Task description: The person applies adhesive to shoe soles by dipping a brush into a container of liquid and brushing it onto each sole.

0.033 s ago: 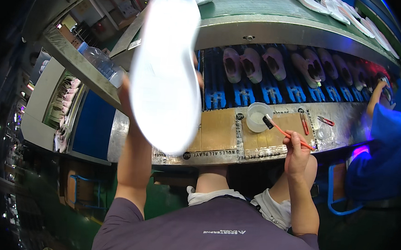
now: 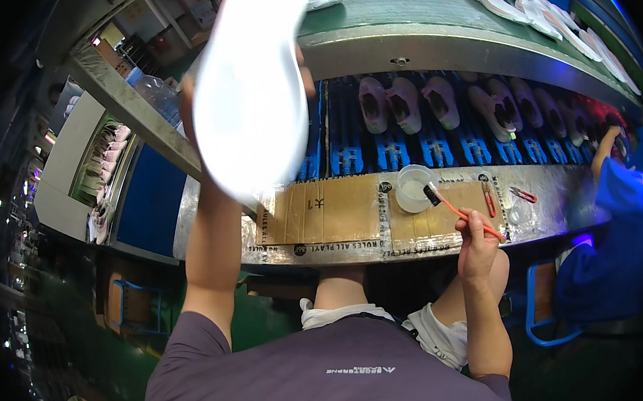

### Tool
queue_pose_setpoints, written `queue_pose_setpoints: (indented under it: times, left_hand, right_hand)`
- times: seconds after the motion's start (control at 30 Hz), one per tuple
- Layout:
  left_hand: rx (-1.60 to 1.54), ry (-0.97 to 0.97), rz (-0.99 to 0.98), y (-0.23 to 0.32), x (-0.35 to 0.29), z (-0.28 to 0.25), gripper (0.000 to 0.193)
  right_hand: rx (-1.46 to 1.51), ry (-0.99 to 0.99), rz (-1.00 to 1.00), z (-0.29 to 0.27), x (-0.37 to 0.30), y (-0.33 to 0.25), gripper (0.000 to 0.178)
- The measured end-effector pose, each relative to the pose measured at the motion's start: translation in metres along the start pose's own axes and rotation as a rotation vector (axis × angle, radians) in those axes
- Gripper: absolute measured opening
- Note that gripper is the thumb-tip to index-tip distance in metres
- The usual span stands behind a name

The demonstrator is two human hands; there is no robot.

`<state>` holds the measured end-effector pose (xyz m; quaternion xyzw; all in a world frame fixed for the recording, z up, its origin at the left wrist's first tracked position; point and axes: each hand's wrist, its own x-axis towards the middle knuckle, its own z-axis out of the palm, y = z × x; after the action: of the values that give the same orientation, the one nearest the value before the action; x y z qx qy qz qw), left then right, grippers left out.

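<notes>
While left fingers (image 2: 305,76) clasp the white sole (image 2: 250,99) at three and nine o'clock, right fingers (image 2: 472,224) pinch the brush (image 2: 451,207), bristles (image 2: 431,195) toward ten o'clock.

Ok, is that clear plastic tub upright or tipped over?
Upright: the tub stands on the bench, its round mouth open and facing up.

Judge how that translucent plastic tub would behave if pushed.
The tub is probably light, its plastic looking thin. Squat, it would likely slide on the cardboard rather than tip. Its pale contents might spill, as it seems lidless.
</notes>
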<state>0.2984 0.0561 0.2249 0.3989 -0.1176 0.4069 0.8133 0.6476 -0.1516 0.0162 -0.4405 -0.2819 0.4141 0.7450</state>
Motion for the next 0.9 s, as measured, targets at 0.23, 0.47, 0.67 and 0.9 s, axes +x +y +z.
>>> queue_pose_setpoints:
  times: [0.23,0.47,0.67,0.9]
  left_hand:
    - [0.787,1.048,0.376,0.061,0.068,-0.058,0.056]
    - [2.574,0.853,0.592,0.045,0.074,-0.072,0.066]
    - [2.816,0.783,-0.642,0.087,0.140,-0.082,0.072]
    - [2.840,0.606,-0.775,0.091,0.241,-0.168,0.055]
  right_hand:
    - [-0.176,0.118,-0.065,-0.031,0.023,0.012,0.027]
    - [-0.427,0.148,-0.205,-0.064,0.049,0.030,0.028]
    - [-0.311,0.083,-0.130,-0.073,0.041,0.046,0.023]
    - [-0.323,0.073,-0.074,-0.078,0.047,0.037,0.021]
